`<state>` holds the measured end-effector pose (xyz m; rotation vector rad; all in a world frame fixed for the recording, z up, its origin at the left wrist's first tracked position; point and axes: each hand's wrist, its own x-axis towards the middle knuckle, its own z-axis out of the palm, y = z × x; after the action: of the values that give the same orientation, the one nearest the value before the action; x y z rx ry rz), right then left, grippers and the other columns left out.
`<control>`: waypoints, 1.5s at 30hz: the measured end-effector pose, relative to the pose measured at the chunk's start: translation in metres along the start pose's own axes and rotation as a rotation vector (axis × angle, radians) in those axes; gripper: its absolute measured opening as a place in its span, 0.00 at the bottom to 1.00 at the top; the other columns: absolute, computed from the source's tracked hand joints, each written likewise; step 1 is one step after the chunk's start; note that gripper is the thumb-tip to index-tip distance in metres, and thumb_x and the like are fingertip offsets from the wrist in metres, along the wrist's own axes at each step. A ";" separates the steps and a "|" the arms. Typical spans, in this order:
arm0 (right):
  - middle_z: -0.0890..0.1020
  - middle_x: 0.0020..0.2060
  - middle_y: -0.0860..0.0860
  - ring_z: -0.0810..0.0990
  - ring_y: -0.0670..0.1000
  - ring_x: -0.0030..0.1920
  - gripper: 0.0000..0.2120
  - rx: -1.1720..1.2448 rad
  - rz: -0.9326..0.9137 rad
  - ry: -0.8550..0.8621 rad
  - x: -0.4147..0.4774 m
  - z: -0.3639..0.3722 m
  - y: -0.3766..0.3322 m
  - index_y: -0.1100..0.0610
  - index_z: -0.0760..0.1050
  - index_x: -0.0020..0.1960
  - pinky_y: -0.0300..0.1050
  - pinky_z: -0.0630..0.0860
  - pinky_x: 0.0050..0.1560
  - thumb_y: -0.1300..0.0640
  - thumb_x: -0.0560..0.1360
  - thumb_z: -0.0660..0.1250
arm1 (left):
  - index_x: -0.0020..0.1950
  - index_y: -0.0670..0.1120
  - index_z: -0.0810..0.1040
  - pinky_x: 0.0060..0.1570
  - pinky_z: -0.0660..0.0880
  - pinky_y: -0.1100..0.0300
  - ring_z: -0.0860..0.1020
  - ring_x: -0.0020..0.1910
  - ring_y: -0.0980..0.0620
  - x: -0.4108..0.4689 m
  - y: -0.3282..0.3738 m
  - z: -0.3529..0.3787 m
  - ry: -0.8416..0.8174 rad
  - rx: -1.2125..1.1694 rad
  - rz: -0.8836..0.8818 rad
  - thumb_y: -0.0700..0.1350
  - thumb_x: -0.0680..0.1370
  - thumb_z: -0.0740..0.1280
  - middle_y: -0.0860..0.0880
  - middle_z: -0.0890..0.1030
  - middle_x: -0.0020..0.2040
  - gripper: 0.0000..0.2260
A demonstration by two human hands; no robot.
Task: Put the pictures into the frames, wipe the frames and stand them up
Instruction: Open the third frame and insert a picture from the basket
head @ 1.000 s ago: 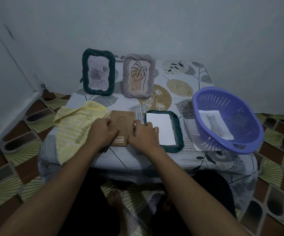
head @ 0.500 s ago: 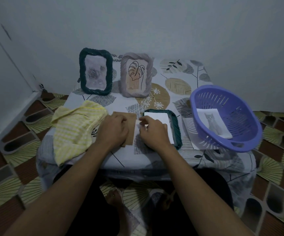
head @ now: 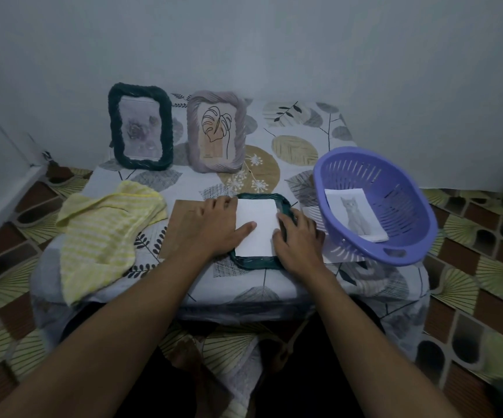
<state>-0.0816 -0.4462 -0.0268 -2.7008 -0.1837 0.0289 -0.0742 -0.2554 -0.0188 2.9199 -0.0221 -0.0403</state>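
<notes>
In the centre one dark green frame (head: 253, 262) with a twisted, rope-like rim lies flat, with a white rectangular sheet (head: 256, 227) in it. The left hand (head: 217, 224) rests on the sheet's left side, fingers straight and released. The right hand (head: 297, 236) bends its fingers at the sheet's right edge; I cannot tell if they grasp it. To the left lie one brown board (head: 184, 224) and one striped yellow cloth (head: 102, 233). At upper left two frames stand, one green (head: 114, 125) and one grey (head: 194, 137). At right, one purple slotted basket (head: 401, 200) holds one cat picture (head: 354, 217).
</notes>
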 end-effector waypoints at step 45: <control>0.84 0.48 0.53 0.80 0.58 0.48 0.14 0.087 0.043 0.153 -0.015 -0.119 0.034 0.54 0.81 0.58 0.50 0.78 0.48 0.53 0.76 0.64 | 0.51 0.43 0.78 0.31 0.81 0.59 0.81 0.33 0.47 0.015 0.090 -0.011 0.145 -1.018 -0.126 0.32 0.79 0.60 0.42 0.79 0.54 0.10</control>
<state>-0.0869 -0.5285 0.0672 -2.6061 -0.0758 -0.1532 -0.0600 -0.3414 0.0117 1.8960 0.1584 0.1086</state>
